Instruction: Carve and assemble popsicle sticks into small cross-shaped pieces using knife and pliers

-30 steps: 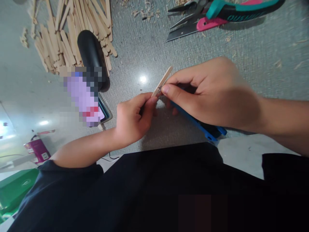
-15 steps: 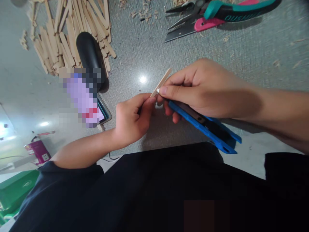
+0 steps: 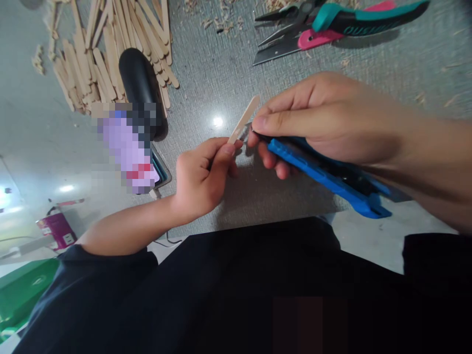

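Note:
A wooden craft stick (image 3: 244,119) is pinched at its lower end between the thumb and fingers of my left hand (image 3: 204,174), its free end tilted up and to the right. My right hand (image 3: 313,115) is closed around a blue utility knife (image 3: 317,172), whose handle slants down towards my body. The knife's tip lies close to the middle of the stick; whether the blade touches it I cannot tell. Both hands are just above the grey textured table (image 3: 199,103).
Many loose craft sticks (image 3: 106,54) are piled at the back left, beside a black rounded case (image 3: 138,83) and a phone (image 3: 125,147). Teal-handled pliers (image 3: 354,22) and a pink-handled blade (image 3: 317,39) lie at the back right. Wood shavings (image 3: 224,22) are scattered about.
My right hand has moved up and to the right with the utility knife, away from my left fingers. The craft stick has turned slightly, showing more of its flat face.

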{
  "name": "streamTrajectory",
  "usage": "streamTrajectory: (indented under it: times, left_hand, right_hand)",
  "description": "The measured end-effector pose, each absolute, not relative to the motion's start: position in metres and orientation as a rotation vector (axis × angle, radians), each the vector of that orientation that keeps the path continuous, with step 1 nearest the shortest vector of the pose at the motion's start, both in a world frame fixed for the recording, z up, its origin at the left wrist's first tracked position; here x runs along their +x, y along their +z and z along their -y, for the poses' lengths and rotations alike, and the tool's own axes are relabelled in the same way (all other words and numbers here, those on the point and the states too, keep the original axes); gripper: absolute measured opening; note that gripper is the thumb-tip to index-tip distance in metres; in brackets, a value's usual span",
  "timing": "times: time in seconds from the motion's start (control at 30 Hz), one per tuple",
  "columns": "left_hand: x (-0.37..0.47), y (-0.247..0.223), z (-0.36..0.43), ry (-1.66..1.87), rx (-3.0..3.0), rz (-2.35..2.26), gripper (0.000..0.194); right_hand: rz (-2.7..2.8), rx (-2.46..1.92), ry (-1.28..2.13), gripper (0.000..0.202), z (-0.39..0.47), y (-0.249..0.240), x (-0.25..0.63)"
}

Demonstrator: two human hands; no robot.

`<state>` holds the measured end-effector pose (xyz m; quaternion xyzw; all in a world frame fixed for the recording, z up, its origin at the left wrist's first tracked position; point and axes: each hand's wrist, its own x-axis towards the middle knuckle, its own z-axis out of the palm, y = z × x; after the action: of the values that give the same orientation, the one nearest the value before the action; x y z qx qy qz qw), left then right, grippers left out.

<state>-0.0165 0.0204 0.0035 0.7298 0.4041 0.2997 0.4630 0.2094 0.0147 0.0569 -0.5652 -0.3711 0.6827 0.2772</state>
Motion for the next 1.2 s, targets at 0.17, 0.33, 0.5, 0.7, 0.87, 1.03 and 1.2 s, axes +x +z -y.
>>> streamTrajectory:
  times: [0.17,0.33,0.5,0.7,0.87,1.03,1.2]
  left_hand:
    - [-0.017,0.005,-0.019,0.719,1.750,-0.994,0.044]
    - [-0.016,0.007,-0.019,0.692,1.795,-1.009,0.045]
    - [-0.016,0.006,-0.018,0.706,1.864,-0.988,0.043]
    - [-0.017,0.008,-0.020,0.736,1.840,-0.918,0.037]
    - [-0.017,0.005,-0.021,0.692,1.789,-0.949,0.046]
    - [-0.018,0.001,-0.020,0.702,1.706,-0.967,0.048]
    - [-0.019,0.002,-0.021,0.698,1.751,-0.975,0.053]
  right_hand:
    - [1.228,-1.481,1.688,0.035,-0.012,0.056,0.212]
    - [1.503,-1.535,1.477,0.029,-0.006,0.057,0.213]
    - [1.628,-1.519,1.344,0.032,-0.003,0.052,0.212]
    - [1.549,-1.507,1.545,0.037,-0.007,0.063,0.214]
    - [1.409,-1.426,1.675,0.039,-0.010,0.055,0.217]
    - [1.473,-1.433,1.570,0.032,-0.012,0.055,0.219]
    - [1.574,-1.476,1.407,0.029,-0.007,0.060,0.220]
